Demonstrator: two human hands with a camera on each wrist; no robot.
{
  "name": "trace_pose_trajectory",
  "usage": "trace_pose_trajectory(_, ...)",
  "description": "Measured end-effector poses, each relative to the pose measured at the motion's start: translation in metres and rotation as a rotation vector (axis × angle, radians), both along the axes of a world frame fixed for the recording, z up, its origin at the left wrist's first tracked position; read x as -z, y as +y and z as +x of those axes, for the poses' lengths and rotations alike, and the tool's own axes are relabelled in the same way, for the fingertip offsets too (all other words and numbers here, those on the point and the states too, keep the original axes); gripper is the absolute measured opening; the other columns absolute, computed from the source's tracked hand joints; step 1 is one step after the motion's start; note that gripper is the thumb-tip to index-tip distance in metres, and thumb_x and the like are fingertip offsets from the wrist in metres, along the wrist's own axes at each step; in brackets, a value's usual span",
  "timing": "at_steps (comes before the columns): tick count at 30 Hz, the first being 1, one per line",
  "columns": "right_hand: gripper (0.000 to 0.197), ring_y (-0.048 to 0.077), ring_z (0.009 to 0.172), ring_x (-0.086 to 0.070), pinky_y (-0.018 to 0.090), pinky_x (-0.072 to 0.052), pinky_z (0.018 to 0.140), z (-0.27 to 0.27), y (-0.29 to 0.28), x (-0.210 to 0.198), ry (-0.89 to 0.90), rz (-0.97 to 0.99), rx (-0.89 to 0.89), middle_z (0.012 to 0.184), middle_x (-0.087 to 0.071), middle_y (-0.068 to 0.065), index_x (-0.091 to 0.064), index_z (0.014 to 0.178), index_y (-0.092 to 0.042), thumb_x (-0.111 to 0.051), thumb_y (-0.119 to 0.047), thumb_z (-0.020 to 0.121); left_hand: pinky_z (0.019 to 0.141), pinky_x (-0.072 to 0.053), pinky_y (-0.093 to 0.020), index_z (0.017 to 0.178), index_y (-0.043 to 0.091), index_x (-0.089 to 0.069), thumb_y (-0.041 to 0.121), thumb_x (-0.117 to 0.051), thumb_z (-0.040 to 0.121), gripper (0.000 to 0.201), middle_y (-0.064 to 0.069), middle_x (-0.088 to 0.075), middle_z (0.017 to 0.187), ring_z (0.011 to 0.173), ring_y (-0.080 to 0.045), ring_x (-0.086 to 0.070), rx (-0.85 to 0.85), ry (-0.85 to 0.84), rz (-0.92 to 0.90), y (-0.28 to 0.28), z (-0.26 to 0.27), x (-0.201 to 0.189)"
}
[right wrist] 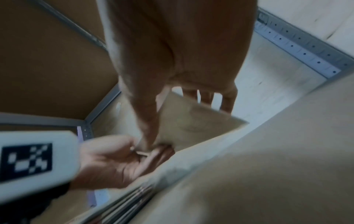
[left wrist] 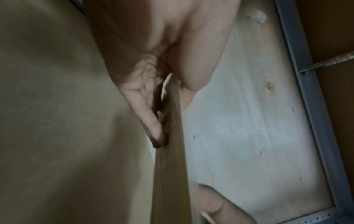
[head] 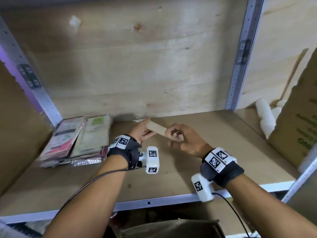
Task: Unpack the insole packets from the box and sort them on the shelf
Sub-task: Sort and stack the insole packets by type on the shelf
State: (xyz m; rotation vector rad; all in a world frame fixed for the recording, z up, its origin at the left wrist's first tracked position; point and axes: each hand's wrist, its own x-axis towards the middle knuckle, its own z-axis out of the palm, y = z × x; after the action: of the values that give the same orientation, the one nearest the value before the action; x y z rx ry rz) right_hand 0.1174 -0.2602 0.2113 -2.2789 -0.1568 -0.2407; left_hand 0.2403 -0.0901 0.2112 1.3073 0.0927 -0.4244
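The shelf board [head: 188, 169] was matt brown fibreboard, edged with pale painted metal. Behind it stood a back panel [head: 137, 57] of light, knotty plywood, its grain plainly showing, between perforated grey metal uprights [head: 240, 66]. The packet [head: 157, 128] held in both hands looked like plain matt tan card. The stacked packets [head: 77, 140] at the left were printed paper and glossy, crinkled film. A cardboard box [head: 298, 121] stood at the right.
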Motion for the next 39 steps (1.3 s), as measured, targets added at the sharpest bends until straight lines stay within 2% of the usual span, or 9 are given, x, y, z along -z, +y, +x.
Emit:
trace_pose_trajectory(5, 0.032, 0.009, 0.111, -0.055, 0.02, -0.043, 0.084, 0.006, -0.022, -0.006, 0.161, 0.153, 0.009, 0.118, -0.059, -0.007, -0.067, 0.11, -0.029, -0.076, -0.04, 0.082, 0.072, -0.057, -0.031, 0.101, 0.015, -0.064, 0.02, -0.065, 0.095, 0.008, -0.006, -0.073, 0.102, 0.085, -0.016, -0.071, 0.022, -0.045, 0.047, 0.002, 0.014, 0.016)
trace_pose_trajectory(9, 0.034, 0.016, 0.095, -0.062, 0.024, -0.05, 0.078, 0.014, -0.038, 0.002, 0.158, 0.283, 0.199, 0.105, -0.065, -0.001, -0.064, 0.114, -0.016, -0.073, -0.033, 0.086, 0.057, -0.058, -0.025, 0.1, 0.01, -0.067, 0.015, -0.07, 0.09, 0.012, -0.005, -0.079, 0.087, 0.073, -0.014, -0.076, 0.063, -0.022, -0.055, -0.002, 0.015, 0.016)
trace_pose_trajectory(15, 0.025, 0.028, 0.091, -0.064, 0.043, -0.05, 0.084, 0.008, -0.045, 0.007, 0.288, 0.559, 0.074, 0.099, -0.065, 0.018, -0.064, 0.108, -0.007, -0.07, 0.0, 0.085, 0.058, -0.058, -0.023, 0.1, 0.011, -0.067, 0.02, -0.07, 0.09, 0.014, -0.003, -0.078, 0.087, 0.073, -0.011, -0.075, 0.077, -0.003, -0.13, -0.019, 0.006, 0.018)
trace_pose_trajectory(19, 0.027, 0.026, 0.084, -0.062, 0.027, -0.05, 0.067, 0.003, -0.049, 0.008, 0.249, 0.653, 0.16, 0.101, -0.063, 0.02, -0.058, 0.11, -0.003, -0.069, 0.003, 0.085, 0.068, -0.06, -0.026, 0.112, 0.011, -0.065, 0.022, -0.07, 0.091, 0.025, -0.006, -0.077, 0.1, 0.085, -0.015, -0.074, 0.225, -0.056, 0.054, -0.027, -0.007, 0.022)
trace_pose_trajectory(22, 0.037, 0.035, 0.096, -0.064, 0.039, -0.053, 0.074, 0.001, -0.055, 0.015, 0.278, 0.693, 0.264, 0.111, -0.064, 0.024, -0.054, 0.116, 0.003, -0.071, 0.001, 0.084, 0.065, -0.06, -0.023, 0.112, 0.008, -0.067, 0.017, -0.076, 0.086, 0.029, -0.007, -0.077, 0.1, 0.082, -0.016, -0.074, 0.396, -0.056, 0.182, -0.028, -0.019, 0.023)
trace_pose_trajectory(28, 0.047, 0.037, 0.107, -0.063, 0.044, -0.054, 0.089, 0.003, -0.065, 0.025, 0.358, 0.624, 0.345, 0.116, -0.064, 0.02, -0.055, 0.121, 0.0, -0.075, -0.001, 0.079, 0.063, -0.058, -0.02, 0.106, 0.004, -0.068, 0.001, -0.074, 0.084, 0.023, -0.007, -0.077, 0.093, 0.075, -0.013, -0.073, 0.496, -0.075, 0.274, -0.033, -0.033, 0.022)
trace_pose_trajectory(34, 0.041, 0.016, 0.079, -0.064, 0.023, -0.05, 0.062, 0.006, -0.066, 0.032, 0.454, 0.399, 0.348, 0.093, -0.066, 0.005, -0.06, 0.114, -0.006, -0.075, -0.001, 0.076, 0.059, -0.059, -0.02, 0.121, -0.01, -0.059, -0.004, -0.073, 0.084, 0.04, -0.013, -0.07, 0.094, 0.074, -0.016, -0.07, 0.412, -0.115, 0.42, -0.041, -0.046, 0.025)
trace_pose_trajectory(37, 0.027, 0.016, 0.089, -0.064, 0.03, -0.054, 0.083, 0.008, -0.068, 0.035, 0.491, 0.302, 0.367, 0.107, -0.068, 0.006, -0.063, 0.098, -0.016, -0.078, -0.011, 0.077, 0.061, -0.062, -0.026, 0.112, -0.009, -0.06, -0.008, -0.075, 0.081, 0.035, -0.02, -0.07, 0.103, 0.078, -0.022, -0.07, 0.333, -0.104, 0.432, -0.042, -0.049, 0.023)
trace_pose_trajectory(39, 0.04, 0.02, 0.105, -0.061, 0.034, -0.049, 0.095, 0.006, -0.072, 0.035, 0.493, 0.231, 0.41, 0.117, -0.064, 0.003, -0.063, 0.113, -0.013, -0.079, -0.021, 0.077, 0.064, -0.063, -0.03, 0.106, -0.005, -0.063, -0.006, -0.077, 0.079, 0.031, -0.018, -0.07, 0.097, 0.076, -0.022, -0.07, 0.303, -0.123, 0.499, -0.042, -0.049, 0.022)
